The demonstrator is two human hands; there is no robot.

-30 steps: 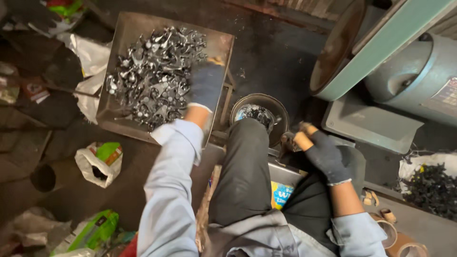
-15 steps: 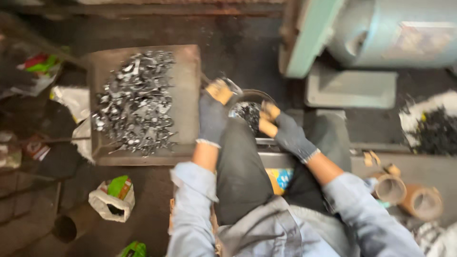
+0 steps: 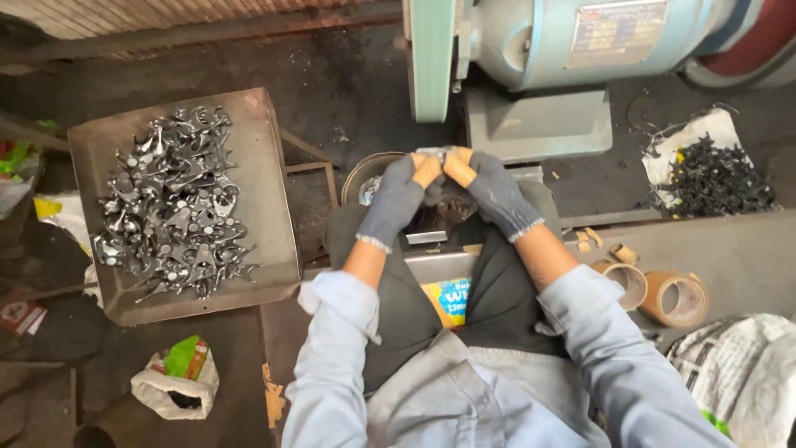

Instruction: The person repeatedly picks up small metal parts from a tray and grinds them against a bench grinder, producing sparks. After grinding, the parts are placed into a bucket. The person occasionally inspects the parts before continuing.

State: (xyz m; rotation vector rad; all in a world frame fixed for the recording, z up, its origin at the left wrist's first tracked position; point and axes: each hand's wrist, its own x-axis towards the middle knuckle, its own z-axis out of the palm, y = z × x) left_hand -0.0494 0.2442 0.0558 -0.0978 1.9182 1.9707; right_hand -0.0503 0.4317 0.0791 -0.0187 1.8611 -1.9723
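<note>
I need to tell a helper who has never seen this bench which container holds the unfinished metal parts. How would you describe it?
Start at the big blue-green grinding machine at the top, then look down and left across the dark floor. There lies a square, shallow metal tray heaped with shiny grey metal parts. Unlike the small black pieces piled on white sheeting at right, it is rigid and rimmed.

Both your arms reach forward and bend inward at the elbows, so the forearms converge in front of you. Your left hand point(image 3: 400, 197) and right hand point(image 3: 489, 192) meet at the fingertips, close together at the same height. Each wears a dark knit glove with the fingertips wrapped in tan; the wrapped tips of both hands pinch toward each other, thumbs point(image 3: 429, 171) nearly touching. Your fingers are curled, not spread. Your light blue sleeves are rolled back, leaving both forearms bare from cuff to glove.
</note>
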